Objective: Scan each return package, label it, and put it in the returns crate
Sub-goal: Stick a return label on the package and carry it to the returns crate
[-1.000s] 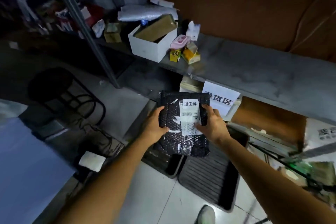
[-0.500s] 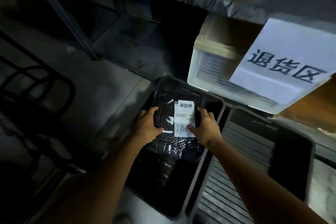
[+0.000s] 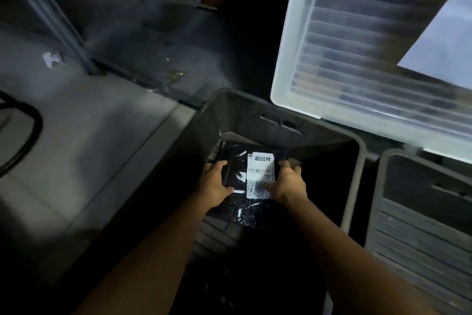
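A black bubble-wrap package with a white barcode label on top sits low inside the dark returns crate. My left hand grips its left edge and my right hand grips its right edge. Both forearms reach down into the crate. The crate's bottom is dark and I cannot tell whether the package rests on it.
A second dark slatted crate stands to the right. A translucent white bin with a white paper sign overhangs the crates at the upper right. Grey floor and a shelf post lie to the left.
The package has gone from chest height, above the crates, down into the left crate, held in both hands throughout. The view has dropped closer to the crate.
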Demonstrator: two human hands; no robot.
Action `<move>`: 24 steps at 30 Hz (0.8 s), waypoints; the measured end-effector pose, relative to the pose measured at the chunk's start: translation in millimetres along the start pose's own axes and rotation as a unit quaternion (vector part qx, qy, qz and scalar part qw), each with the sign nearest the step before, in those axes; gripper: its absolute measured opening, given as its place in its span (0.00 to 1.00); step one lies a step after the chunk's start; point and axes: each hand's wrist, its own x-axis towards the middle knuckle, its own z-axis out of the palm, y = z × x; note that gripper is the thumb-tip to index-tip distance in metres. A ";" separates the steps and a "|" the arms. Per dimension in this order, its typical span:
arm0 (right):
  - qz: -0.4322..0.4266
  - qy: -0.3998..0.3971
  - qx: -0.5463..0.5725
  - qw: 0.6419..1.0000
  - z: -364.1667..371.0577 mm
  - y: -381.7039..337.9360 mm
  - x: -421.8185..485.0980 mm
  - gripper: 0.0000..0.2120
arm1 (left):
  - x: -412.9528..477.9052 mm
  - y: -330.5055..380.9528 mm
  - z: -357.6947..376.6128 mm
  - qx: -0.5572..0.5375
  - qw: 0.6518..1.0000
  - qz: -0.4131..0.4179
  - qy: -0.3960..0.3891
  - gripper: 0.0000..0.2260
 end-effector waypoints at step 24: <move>-0.055 -0.049 -0.183 0.980 -435.6 -204.6 -311.4 0.25 | -261.2 343.5 -402.6 0.160 0.982 0.074 -0.070 0.19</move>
